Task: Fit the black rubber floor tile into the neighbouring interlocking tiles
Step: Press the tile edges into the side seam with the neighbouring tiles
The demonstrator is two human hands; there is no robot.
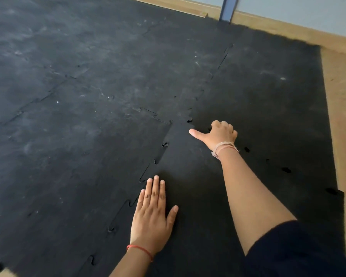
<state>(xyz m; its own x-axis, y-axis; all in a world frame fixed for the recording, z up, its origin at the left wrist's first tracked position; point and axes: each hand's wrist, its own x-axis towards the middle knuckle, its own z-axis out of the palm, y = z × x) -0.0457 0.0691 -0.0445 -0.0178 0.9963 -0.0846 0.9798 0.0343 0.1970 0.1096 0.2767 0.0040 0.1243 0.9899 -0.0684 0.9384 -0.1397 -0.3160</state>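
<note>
A black rubber floor tile [190,176] lies flat in the lower middle, darker than the dusty grey tiles [72,136] to its left. Its jigsaw-toothed left edge [148,170] runs diagonally along that neighbour, and some teeth show small gaps. Flat on the tile near this seam rests my left hand [151,214], palm down with the fingers together. My right hand [221,133] is further up at the tile's far corner; its fingers are curled into a loose fist pressing on the seam and its thumb sticks out to the left. Another dark tile [278,116] lies to the right.
Bare wooden floor [344,116] shows along the right side and the far edge. A blue-grey metal post [228,9] stands at the far edge by a pale wall. Small dark holes dot the seam to the right of my right arm.
</note>
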